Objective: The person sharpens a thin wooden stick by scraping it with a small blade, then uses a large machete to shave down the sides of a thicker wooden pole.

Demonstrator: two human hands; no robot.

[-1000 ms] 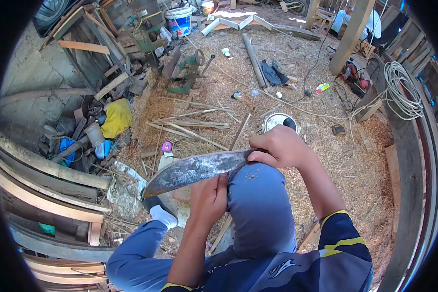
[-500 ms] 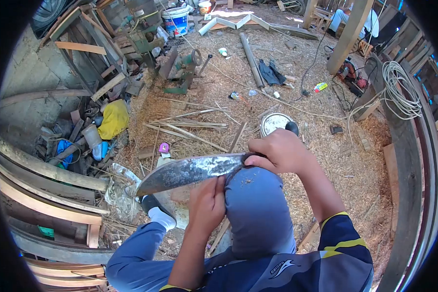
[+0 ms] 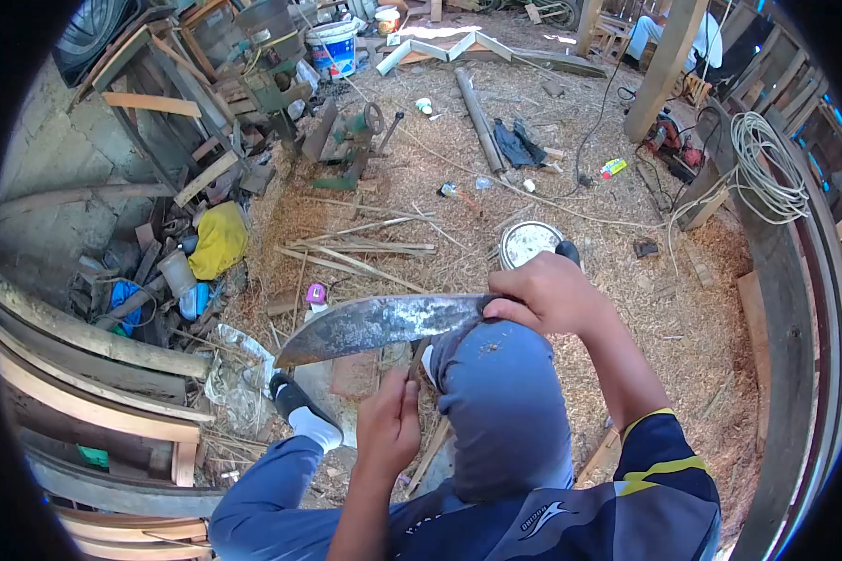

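Right hand (image 3: 547, 294) gripped big knife (image 3: 374, 324) by handle, fingers wrapped tight, blade lying across raised knee (image 3: 496, 383). Left hand (image 3: 390, 423) just below blade, fingers pinched around thin stick (image 3: 419, 359).

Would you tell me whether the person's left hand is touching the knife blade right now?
Apart. The head view shows the left hand below the knife blade, with a strip of ground visible between them; the right hand grips the handle.

The bare right hand (image 3: 547, 294) is clenched in a fist atop the raised knee (image 3: 491, 369); the bare left hand (image 3: 390, 421) is lower, fingers pinched.
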